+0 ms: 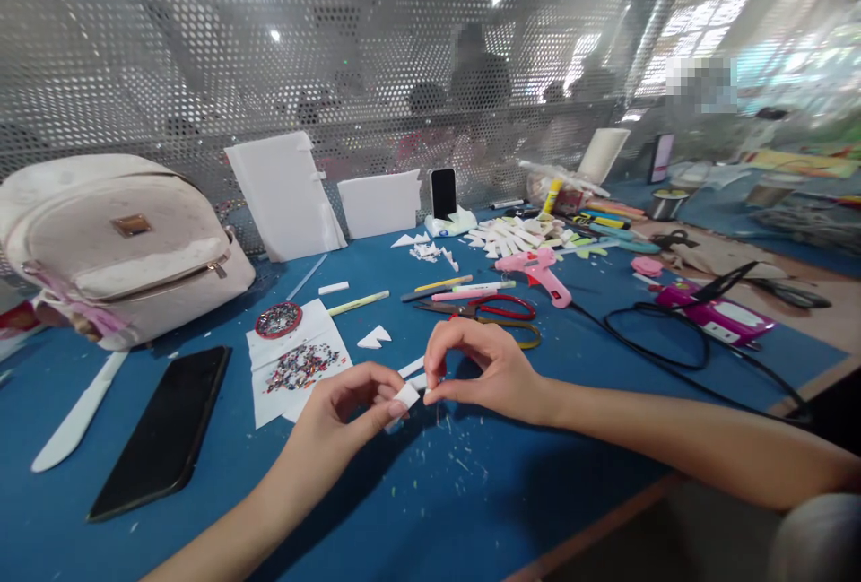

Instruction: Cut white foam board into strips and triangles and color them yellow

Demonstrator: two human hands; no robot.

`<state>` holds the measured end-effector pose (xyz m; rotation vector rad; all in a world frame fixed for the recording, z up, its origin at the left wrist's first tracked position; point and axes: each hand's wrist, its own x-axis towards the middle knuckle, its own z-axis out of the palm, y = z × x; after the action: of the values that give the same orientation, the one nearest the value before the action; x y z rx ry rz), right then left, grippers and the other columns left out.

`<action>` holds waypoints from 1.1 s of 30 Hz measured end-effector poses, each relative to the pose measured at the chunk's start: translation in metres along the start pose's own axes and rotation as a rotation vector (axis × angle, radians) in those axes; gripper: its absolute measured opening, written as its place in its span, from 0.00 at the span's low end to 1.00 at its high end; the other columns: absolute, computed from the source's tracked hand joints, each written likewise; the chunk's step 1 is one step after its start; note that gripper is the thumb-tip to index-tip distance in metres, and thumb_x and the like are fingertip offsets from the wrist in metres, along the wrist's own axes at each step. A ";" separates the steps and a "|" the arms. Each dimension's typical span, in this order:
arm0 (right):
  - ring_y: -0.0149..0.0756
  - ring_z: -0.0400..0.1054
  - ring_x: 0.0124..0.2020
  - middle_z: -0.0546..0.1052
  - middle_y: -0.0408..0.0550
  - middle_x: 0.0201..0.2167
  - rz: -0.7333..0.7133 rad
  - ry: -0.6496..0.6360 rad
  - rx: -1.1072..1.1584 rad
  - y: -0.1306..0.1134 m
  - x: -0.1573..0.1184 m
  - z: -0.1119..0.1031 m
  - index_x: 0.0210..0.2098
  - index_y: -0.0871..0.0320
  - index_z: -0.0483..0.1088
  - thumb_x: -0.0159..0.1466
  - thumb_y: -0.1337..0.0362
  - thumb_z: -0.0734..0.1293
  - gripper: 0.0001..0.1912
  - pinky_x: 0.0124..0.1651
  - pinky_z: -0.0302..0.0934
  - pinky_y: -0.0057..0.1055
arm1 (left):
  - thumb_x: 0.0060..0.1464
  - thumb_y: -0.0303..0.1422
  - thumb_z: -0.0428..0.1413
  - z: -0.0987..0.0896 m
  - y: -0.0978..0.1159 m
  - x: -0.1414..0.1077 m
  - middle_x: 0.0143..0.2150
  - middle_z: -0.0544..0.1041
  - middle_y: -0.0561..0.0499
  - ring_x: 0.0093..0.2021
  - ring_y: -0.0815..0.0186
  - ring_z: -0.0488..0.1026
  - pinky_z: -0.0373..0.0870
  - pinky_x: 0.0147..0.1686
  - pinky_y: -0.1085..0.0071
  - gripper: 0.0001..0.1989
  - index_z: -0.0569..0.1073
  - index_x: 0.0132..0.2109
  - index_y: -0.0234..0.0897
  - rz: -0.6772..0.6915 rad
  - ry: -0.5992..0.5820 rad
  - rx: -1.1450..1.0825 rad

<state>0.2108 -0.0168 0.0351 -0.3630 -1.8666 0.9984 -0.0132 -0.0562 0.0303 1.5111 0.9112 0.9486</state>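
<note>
My left hand [353, 407] pinches a small white piece [407, 396] between thumb and fingertips. Just to its right, the thumb and index finger of my right hand [481, 367] are pressed together on a tiny whitish bit [428, 392], too small to name. The two hands nearly meet above the blue table [471, 510], where fine scraps are scattered. White strips lie behind the fingertips. Beyond my right hand are scissors [501, 306] with red and yellow handles. A white jagged piece [374, 337] lies behind my left hand, and a white sheet [262, 385] bears colourful sequins.
At the left are a pale backpack [134, 250], a black phone [161, 429] and a white knife-shaped piece [81, 416]. A pink glue gun [538, 275] with a black cable lies right of centre, near a white pile [517, 235]. White boards [286, 196] lean against the perforated screen.
</note>
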 end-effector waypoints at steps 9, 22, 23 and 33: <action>0.29 0.73 0.32 0.76 0.42 0.31 0.123 -0.019 0.136 -0.001 0.001 0.002 0.36 0.60 0.73 0.56 0.70 0.79 0.13 0.37 0.67 0.27 | 0.60 0.38 0.61 -0.004 -0.001 -0.003 0.36 0.80 0.51 0.37 0.63 0.74 0.67 0.41 0.69 0.07 0.83 0.41 0.43 0.042 -0.022 0.194; 0.31 0.71 0.34 0.78 0.46 0.32 0.138 -0.247 0.070 0.001 0.003 -0.004 0.35 0.61 0.75 0.59 0.67 0.77 0.08 0.40 0.67 0.28 | 0.59 0.36 0.62 -0.005 0.004 -0.003 0.36 0.80 0.52 0.38 0.63 0.74 0.63 0.42 0.68 0.06 0.85 0.40 0.45 -0.008 -0.098 0.207; 0.31 0.71 0.35 0.78 0.46 0.33 0.143 -0.266 0.057 0.001 0.002 -0.004 0.36 0.61 0.75 0.60 0.67 0.77 0.08 0.41 0.67 0.28 | 0.59 0.36 0.62 -0.004 0.004 -0.003 0.36 0.80 0.52 0.38 0.63 0.74 0.63 0.42 0.68 0.06 0.85 0.40 0.45 -0.010 -0.103 0.197; 0.29 0.72 0.35 0.77 0.43 0.32 0.107 -0.192 0.039 -0.001 -0.002 0.000 0.36 0.59 0.72 0.60 0.69 0.77 0.10 0.40 0.66 0.26 | 0.56 0.36 0.64 0.000 -0.005 -0.005 0.31 0.77 0.53 0.33 0.67 0.69 0.61 0.36 0.73 0.06 0.86 0.38 0.44 -0.058 -0.062 0.029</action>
<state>0.2116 -0.0186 0.0350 -0.3573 -2.0134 1.1758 -0.0153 -0.0602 0.0249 1.5224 0.9232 0.8451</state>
